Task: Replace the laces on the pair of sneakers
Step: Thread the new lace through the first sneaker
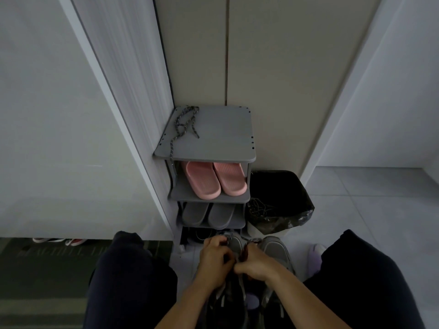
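Presently Catalogued: Sneakers, Laces and Entryway Fittings

1. Pair of grey sneakers, on the tiled floor (380,210) between the person's knees, toes towards the shoe rack (213,138). The left sneaker (234,243) lies under both hands; the right sneaker (276,251) stands just beside it, untouched.
2. Left hand (215,260) and right hand (253,263): fingers curled, knuckles nearly meeting over the left sneaker's lacing, each pinching the sneaker lace (240,280). Dim light hides the exact fingertip hold.
3. Speckled lace (184,125), loose, on the rack's top shelf at its back left corner, one end trailing over the front edge.
4. Pink slippers (215,180), one pair, second shelf.
5. Grey slippers (207,214), one pair, third shelf.
6. Bin with a black bag (280,203), touching the rack's right side, dark cords lying in it.
7. Dark doormat (47,269), on the floor at the left.
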{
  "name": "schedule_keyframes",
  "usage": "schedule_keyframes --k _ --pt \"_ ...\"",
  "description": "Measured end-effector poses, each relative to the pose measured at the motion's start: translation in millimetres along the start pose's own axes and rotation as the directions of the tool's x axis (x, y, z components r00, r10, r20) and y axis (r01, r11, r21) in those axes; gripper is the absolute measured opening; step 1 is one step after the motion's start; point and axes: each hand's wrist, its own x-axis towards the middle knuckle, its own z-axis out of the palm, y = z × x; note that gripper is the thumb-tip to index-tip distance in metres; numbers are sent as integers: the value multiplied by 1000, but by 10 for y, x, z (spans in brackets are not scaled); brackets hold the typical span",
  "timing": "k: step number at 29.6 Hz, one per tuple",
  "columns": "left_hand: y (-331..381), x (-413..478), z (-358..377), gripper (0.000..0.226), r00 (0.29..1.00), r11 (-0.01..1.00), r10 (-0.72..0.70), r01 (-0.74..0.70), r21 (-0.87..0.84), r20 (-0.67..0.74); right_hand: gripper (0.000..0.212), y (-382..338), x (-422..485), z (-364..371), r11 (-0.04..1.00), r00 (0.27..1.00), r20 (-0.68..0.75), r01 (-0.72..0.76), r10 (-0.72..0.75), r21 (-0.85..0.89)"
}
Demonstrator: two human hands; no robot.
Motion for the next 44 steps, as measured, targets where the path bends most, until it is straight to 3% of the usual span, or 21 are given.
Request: schedule_keyframes --k 4,9,14,16,18,21,25,28,33,36,38,39,41,43,44 --pt "-5 70 -139 19 996 999 27 -24 -31 83 80 20 61 112 998 996 -77 -48 50 32" --pt "-13 66 -216 22 983 995 88 -96 43 159 35 78 -9 183 998 960 -275 58 -52 11" --pt "138 -2 -141 29 984 955 27 -77 288 174 27 75 -96 174 988 945 -290 139 -153 -68" --pt "205 -3 -109 28 990 948 2 -46 313 141 25 78 -103 174 988 945 -288 140 -151 -61" --pt "183 13 -108 26 994 976 -23 -1 218 105 26 91 -92 189 992 945 -300 120 -127 -41" --pt "146 -1 -239 11 984 982 -121 138 -125 134 27 93 -68 261 995 931 -354 94 -93 -14" --pt "220 -162 -569 22 970 851 -121 212 -480 213 47 56 -65 348 998 924 -378 42 -52 -35" --pt "215 -342 -735 20 959 681 -100 262 -684 267 37 40 -85 355 998 920 -388 62 -63 -14" --pt "306 -661 -949 8 943 448 -6 301 -842 333 55 92 -99 364 983 907 -404 167 -122 78" --pt "349 -778 -1038 15 936 329 47 315 -890 349 51 94 -109 354 977 914 -387 178 -121 116" --pt "315 -792 -1062 13 926 274 -4 365 -890 378 46 93 -97 340 983 922 -372 156 -111 93" --pt "283 -776 -1046 17 910 305 -77 410 -859 407 45 101 -88 333 987 926 -363 142 -104 81" --pt "189 -725 -951 27 868 548 -216 486 -681 447 42 109 -75 323 990 935 -343 121 -90 69" --pt "147 -668 -820 27 858 828 -251 430 -360 448 41 110 -77 301 991 941 -326 116 -89 64" --pt "157 -648 -751 25 871 911 -231 350 -217 433 40 108 -81 283 991 945 -316 116 -89 67"
